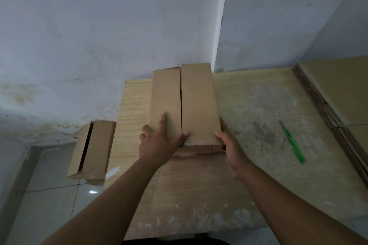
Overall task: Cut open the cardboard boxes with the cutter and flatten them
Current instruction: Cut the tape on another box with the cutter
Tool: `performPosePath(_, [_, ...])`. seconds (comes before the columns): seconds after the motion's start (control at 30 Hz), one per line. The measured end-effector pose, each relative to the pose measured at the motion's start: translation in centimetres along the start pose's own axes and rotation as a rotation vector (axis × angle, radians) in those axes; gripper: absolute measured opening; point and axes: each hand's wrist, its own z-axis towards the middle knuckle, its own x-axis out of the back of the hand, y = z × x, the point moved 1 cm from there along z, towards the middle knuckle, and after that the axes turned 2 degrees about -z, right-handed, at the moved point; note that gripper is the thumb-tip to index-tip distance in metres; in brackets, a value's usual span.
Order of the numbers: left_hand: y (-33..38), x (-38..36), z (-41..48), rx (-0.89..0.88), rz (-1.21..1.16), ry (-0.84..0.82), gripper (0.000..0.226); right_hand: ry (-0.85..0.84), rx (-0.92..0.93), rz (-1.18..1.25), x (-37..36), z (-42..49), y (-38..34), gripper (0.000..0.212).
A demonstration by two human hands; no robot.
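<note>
Two cardboard boxes are in view, one green cutter and two bare hands. The long box [197, 101] lies lengthwise on the wooden table [249, 185], its far end at the wall, its two top flaps meeting along a dark seam. The left hand [157, 145] rests flat on the near end, fingers spread, forefinger along the left flap and thumb reaching across the seam. The right hand [233, 149] grips the near right corner, thumb on top (its fingers are hidden down the side). The cutter [291, 142] lies on the table well to the right of that hand, untouched. The second box [99, 145] sits off the table's left edge. Flattened cardboard [338, 89] lies at far right.
</note>
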Motion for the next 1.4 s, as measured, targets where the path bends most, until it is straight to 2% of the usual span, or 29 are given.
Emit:
performPosePath(0.07, [0.0,0.3,0.2,-0.025,-0.074,-0.047,0.108,0.024,0.070,-0.142,0.6,-0.1,-0.9,0.064])
performPosePath(0.1, [-0.1,0.2,0.4,-0.032,-0.130,-0.074,0.107,0.045,0.110,-0.231,0.9,0.1,-1.4,0.068])
performPosePath(0.17, [0.6,0.0,0.4,-0.027,-0.298,-0.133,0.104,0.097,0.142,-0.303,1.3,-0.1,-4.0,0.064])
performPosePath(0.27, [2.2,-0.7,0.1,-0.021,-0.502,-0.245,0.074,0.155,0.228,-0.436,2.1,-0.1,-7.9,0.062])
performPosePath(0.3, [2.5,-0.9,0.1,0.001,-0.574,-0.288,0.075,0.147,0.257,-0.488,2.1,-0.1,-9.1,0.065])
performPosePath(0.4, [2.5,-2.3,0.8,0.082,-0.784,-0.361,0.109,0.043,0.275,-0.656,1.7,0.2,-11.0,0.072])
performPosePath(0.5, [1.8,-3.6,1.7,0.142,-0.994,-0.371,0.122,-0.063,0.262,-0.736,0.5,0.5,-12.8,0.062])
performPosePath(0.57, [2.4,-2.8,1.0,0.191,-1.126,-0.350,0.113,-0.113,0.276,-0.752,-0.5,1.0,-13.6,0.059])
performPosePath(0.63, [2.7,-1.4,0.5,0.204,-1.170,-0.341,0.093,-0.151,0.268,-0.794,-1.6,1.2,-13.9,0.073])
performPosePath(0.73, [2.3,0.5,0.3,0.184,-1.244,-0.384,0.104,-0.145,0.210,-0.821,-3.1,1.4,-13.4,0.106])
performPosePath(0.8, [2.3,1.6,-0.1,0.178,-1.260,-0.393,0.106,-0.130,0.172,-0.784,-3.8,1.1,-13.1,0.112])
performPosePath(0.87, [2.5,2.0,-0.3,0.181,-1.224,-0.406,0.099,-0.132,0.185,-0.801,-4.5,0.9,-12.7,0.100])
performPosePath(0.97, [3.3,2.7,-0.4,0.180,-1.188,-0.436,0.088,-0.115,0.187,-0.832,-5.3,1.6,-12.4,0.067])
performPosePath(1.03, [3.5,3.3,-0.2,0.191,-1.187,-0.423,0.084,-0.123,0.146,-0.820,-5.3,2.4,-12.4,0.059])
performPosePath(1.1, [3.1,3.6,0.3,0.202,-1.221,-0.366,0.079,-0.191,0.103,-0.743,-5.2,2.7,-12.3,0.057])
performPosePath(1.17, [2.0,3.4,0.7,0.245,-1.321,-0.307,0.075,-0.241,0.079,-0.736,-5.4,2.7,-12.0,0.067])
performPosePath(1.27, [0.1,2.4,0.6,0.318,-1.431,-0.276,0.067,-0.293,0.121,-0.929,-6.3,3.1,-10.0,0.079])
performPosePath(1.33, [-0.6,2.2,0.7,0.354,-1.387,-0.202,0.063,-0.293,0.147,-1.008,-6.7,2.6,-9.1,0.073])
performPosePath(1.4, [-0.8,2.6,0.8,0.388,-1.276,-0.136,0.074,-0.247,0.130,-1.038,-6.7,1.4,-8.1,0.066])
